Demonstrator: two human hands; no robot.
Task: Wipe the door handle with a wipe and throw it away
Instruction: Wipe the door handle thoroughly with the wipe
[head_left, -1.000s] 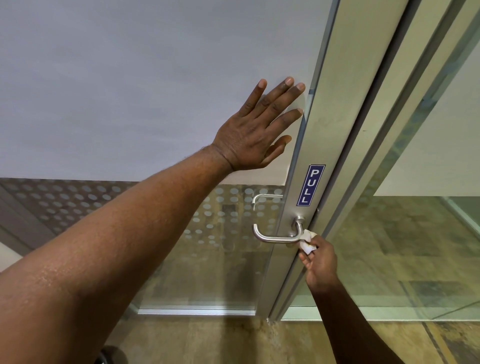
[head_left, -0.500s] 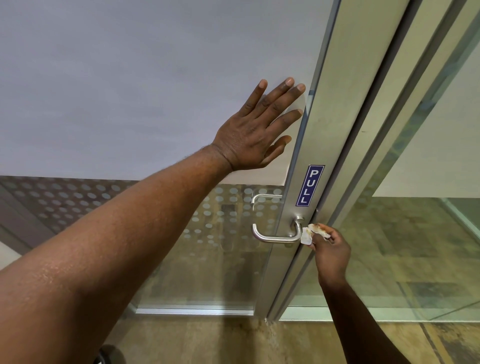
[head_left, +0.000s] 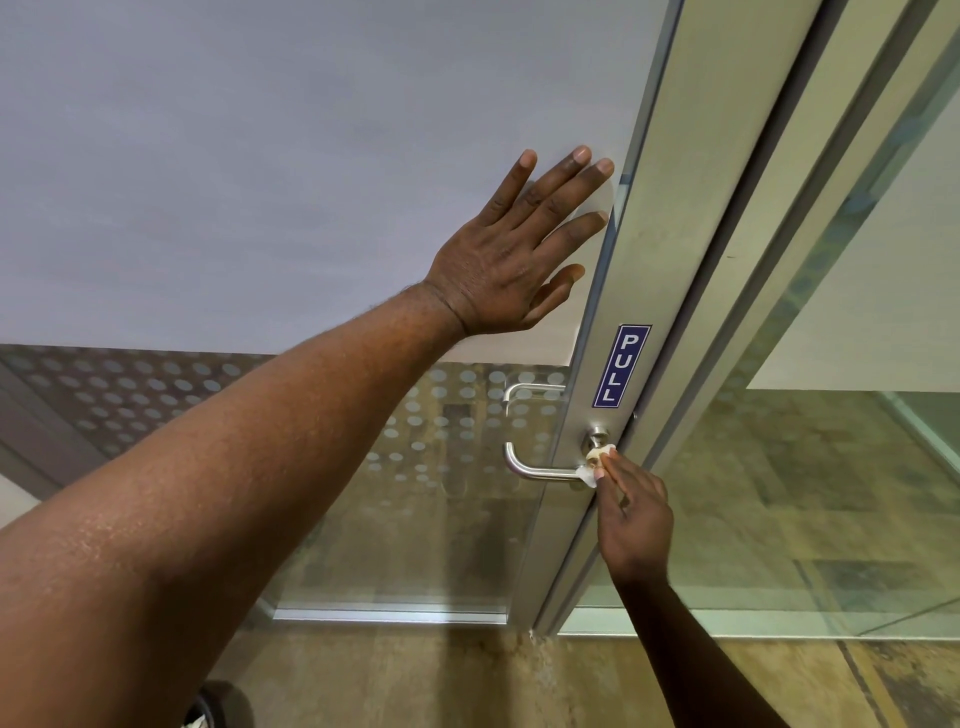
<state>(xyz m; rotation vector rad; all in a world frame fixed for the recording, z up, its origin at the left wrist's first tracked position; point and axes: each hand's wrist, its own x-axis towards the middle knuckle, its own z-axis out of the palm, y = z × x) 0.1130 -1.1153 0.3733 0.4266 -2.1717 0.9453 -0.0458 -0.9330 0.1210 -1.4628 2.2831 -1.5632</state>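
Observation:
A silver lever door handle (head_left: 535, 467) juts left from the metal door frame (head_left: 670, 260), just below a blue PULL sticker (head_left: 621, 366). My right hand (head_left: 635, 519) pinches a small crumpled white wipe (head_left: 591, 466) and presses it against the handle's right end, by the round base. My left hand (head_left: 514, 249) lies flat with fingers spread on the frosted glass door panel (head_left: 260, 182), well above the handle.
A second handle (head_left: 530, 391) shows through the dotted glass on the door's far side. A glass side panel (head_left: 805, 493) stands to the right of the frame. Brown stone floor (head_left: 441, 680) runs along the bottom, with a dark object (head_left: 221, 704) at the lower left.
My right hand has shifted left with the wipe, from beside the frame edge onto the handle's base. The left hand has stayed flat on the glass.

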